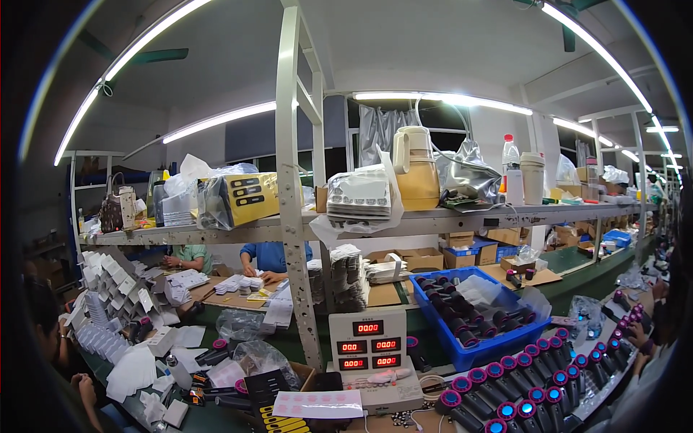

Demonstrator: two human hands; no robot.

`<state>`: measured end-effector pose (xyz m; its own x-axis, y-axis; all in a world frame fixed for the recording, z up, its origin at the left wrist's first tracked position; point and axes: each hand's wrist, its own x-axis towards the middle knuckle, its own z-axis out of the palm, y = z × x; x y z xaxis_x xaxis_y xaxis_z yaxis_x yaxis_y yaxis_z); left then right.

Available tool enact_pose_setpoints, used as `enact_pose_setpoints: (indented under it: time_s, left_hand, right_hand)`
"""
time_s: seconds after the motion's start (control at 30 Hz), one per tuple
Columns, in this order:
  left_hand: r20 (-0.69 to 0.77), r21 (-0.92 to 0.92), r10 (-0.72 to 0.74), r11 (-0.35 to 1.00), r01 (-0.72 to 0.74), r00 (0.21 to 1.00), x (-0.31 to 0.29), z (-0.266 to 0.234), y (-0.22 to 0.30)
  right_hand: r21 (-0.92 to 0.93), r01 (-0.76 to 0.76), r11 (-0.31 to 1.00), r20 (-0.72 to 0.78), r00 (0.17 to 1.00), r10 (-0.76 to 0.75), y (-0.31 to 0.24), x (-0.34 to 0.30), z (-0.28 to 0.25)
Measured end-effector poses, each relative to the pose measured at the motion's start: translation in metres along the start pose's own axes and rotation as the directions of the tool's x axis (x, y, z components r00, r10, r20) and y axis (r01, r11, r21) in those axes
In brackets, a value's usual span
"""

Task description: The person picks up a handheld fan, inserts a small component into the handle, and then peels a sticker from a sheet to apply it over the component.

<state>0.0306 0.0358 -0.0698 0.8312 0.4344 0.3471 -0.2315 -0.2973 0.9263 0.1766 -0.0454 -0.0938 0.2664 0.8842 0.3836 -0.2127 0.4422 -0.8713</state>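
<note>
Neither of my hands shows in the head view. In front of me stands a white meter (369, 325) with several red digital displays. To its right, black hair dryers (498, 372) with magenta rings and blue ends lie in rows. Behind them a blue crate (468, 355) holds more dark dryer bodies and clear plastic bags. Left of the meter are a sheet with pink prints (317, 404), a black and yellow card (266, 397) and a crumpled clear bag (267, 361). A coiled pale cable (432, 387) lies beside the meter's base.
A metal post (289, 180) and a loaded shelf (447, 219) rise over the bench. On the shelf stands an amber jug (417, 169). White boxes (115, 278) pile up at left. Co-workers' hands show at the left (85, 390), far side (271, 276) and right (638, 335).
</note>
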Motion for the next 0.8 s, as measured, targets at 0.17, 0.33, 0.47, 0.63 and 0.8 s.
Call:
enact_pose_setpoints:
  time_s: [0.17,0.33,0.47,0.63,0.8]
  left_hand:
    - [0.011,-0.023,-0.092,0.995,0.092,0.996,-0.025,0.013,-0.014]
    - [-0.246,-0.016,-0.173,0.985,0.174,0.954,-0.017,0.025,0.058]
    - [-0.141,0.092,-0.180,0.977,0.194,0.974,-0.009,0.011,0.054]
    - [-0.234,0.133,-0.139,0.976,0.173,0.962,0.011,0.005,0.069]
    - [-0.235,0.227,-0.071,0.966,0.126,0.969,0.011,0.009,0.103]
  right_hand:
    - [0.035,-0.017,0.999,0.017,1.000,0.016,-0.046,0.003,0.020]
    - [-0.020,-0.040,0.999,0.068,0.997,0.042,-0.037,0.009,0.008]
    - [0.030,-0.101,0.994,0.060,0.993,0.099,-0.072,0.018,0.024]
    - [-0.002,0.024,1.000,0.110,0.994,-0.024,-0.083,0.040,0.021]
    - [0.083,0.117,0.990,0.132,0.983,-0.128,-0.112,0.041,0.035]
